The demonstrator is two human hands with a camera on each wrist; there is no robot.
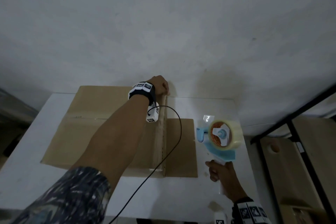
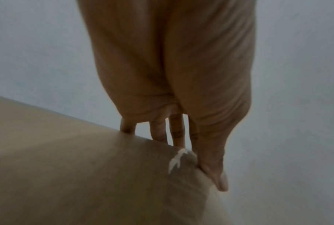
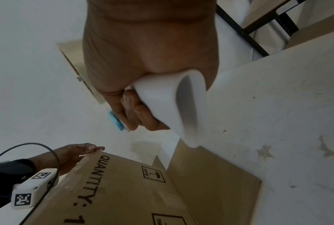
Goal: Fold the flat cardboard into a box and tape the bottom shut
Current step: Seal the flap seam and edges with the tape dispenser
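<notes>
A brown cardboard box (image 1: 81, 129) stands folded on the white table (image 1: 23, 178), with a strip of clear tape running along its top near the right edge. One flap (image 1: 181, 147) lies flat on the table to the right. My left hand (image 1: 161, 85) rests on the box's far right corner. Its fingers (image 2: 177, 134) reach straight over the far edge and the thumb lies along the side. To the right of the box, my right hand (image 1: 221, 171) grips the white handle (image 3: 174, 103) of a blue tape dispenser (image 1: 224, 133) with a clear roll. Its head is off the cardboard.
A white wall (image 1: 163, 23) stands close behind the box. A black cable (image 1: 179, 129) loops from my left wrist across the box top. To the right of the table are a black metal frame (image 1: 300, 142) and light wooden panels (image 1: 309, 169).
</notes>
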